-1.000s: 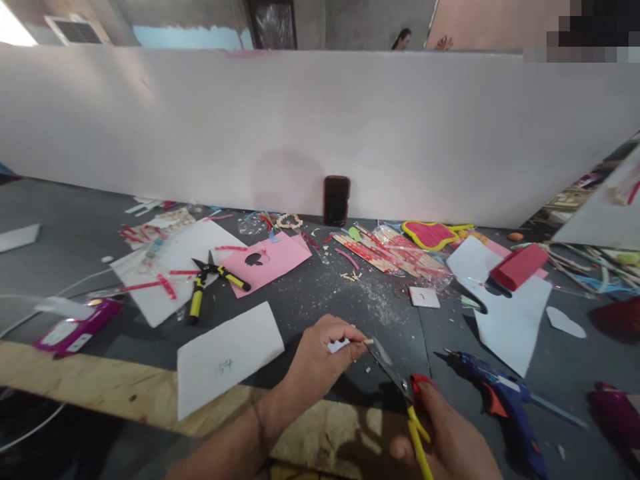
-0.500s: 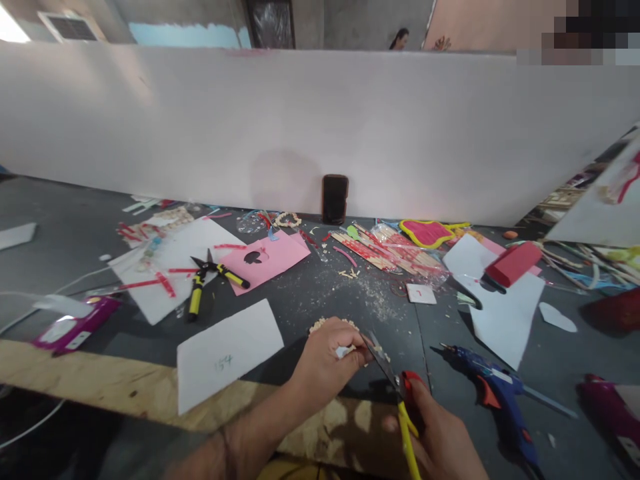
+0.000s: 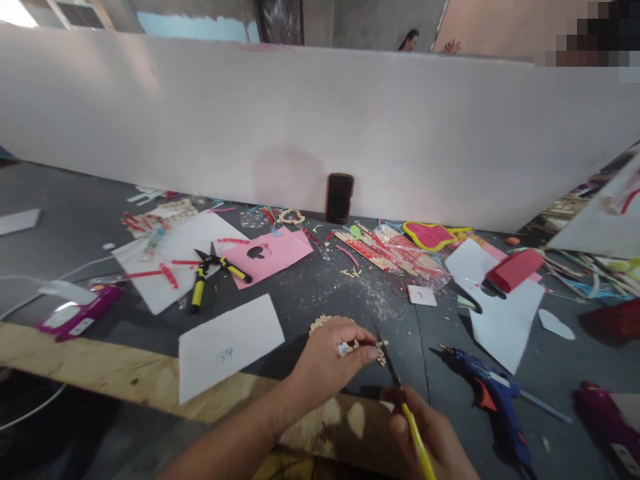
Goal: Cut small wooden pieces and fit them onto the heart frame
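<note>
In my right hand (image 3: pixel 427 427) is a pair of scissors (image 3: pixel 395 377) with a yellow handle, blades pointing up and left. My left hand (image 3: pixel 337 350) pinches a thin pale stick (image 3: pixel 383 343), its short end against the dark blades. Small pale cut bits (image 3: pixel 320 323) lie beyond the left hand's knuckles, and a few more (image 3: pixel 381 358) sit below the fingertips. What lies under the left palm is mostly hidden.
Left: black-and-yellow pliers (image 3: pixel 200 283), a white card (image 3: pixel 225 357) and pink sheet (image 3: pixel 290 250). Right: a blue glue gun (image 3: pixel 493 387) and cut white board (image 3: pixel 510 327). Ahead: patterned sticks (image 3: pixel 370 250) and a phone (image 3: pixel 340 198) against a white panel (image 3: pixel 200 120). A person shows beyond.
The scissors have turned more upright, and their blades look closer together. My left fingertips have shifted slightly right along with the stick. The whole view has tilted a little.
</note>
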`<state>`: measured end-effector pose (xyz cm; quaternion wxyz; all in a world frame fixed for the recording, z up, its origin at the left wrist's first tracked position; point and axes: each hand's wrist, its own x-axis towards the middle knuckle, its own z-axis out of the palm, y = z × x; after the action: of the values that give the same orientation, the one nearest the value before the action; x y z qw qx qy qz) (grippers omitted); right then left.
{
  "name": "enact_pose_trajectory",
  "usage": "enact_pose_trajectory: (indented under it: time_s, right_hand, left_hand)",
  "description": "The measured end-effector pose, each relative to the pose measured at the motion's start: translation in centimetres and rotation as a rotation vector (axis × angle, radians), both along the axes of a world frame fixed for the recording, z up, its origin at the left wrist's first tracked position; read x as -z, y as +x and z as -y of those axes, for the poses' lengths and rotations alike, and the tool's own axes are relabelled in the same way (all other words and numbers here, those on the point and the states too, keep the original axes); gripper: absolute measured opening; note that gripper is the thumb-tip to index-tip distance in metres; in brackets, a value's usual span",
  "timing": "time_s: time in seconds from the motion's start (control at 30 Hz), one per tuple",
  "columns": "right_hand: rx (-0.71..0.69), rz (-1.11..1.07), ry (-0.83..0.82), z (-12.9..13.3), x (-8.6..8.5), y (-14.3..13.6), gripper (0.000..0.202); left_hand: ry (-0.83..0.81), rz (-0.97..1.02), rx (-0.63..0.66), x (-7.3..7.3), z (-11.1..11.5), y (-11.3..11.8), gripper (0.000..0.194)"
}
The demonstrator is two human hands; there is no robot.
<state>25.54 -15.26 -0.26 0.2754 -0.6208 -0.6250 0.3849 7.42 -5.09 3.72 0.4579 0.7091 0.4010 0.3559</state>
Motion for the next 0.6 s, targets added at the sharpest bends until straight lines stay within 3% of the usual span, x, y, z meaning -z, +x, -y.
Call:
enact_pose_trajectory:
  time_s: [0.2,0.4,0.6]
  right_hand:
    - [0.023,0.176,0.018,0.4,0.4,0.2,0.038]
    - [-0.03,0.35,0.174,0.8,-0.2,0.5,0.06]
    - [-0.07,0.388,0.235,0.7,-1.0,0.0,0.059]
  left_hand:
    - [0.044,0.002,0.03,-0.1,0.2,-0.4,0.013]
    - [0.117,0.086,0.093,0.1,0.3,-0.2,0.015]
    - [0.032,0.14,0.144,0.1,0.5,-0.2,0.012]
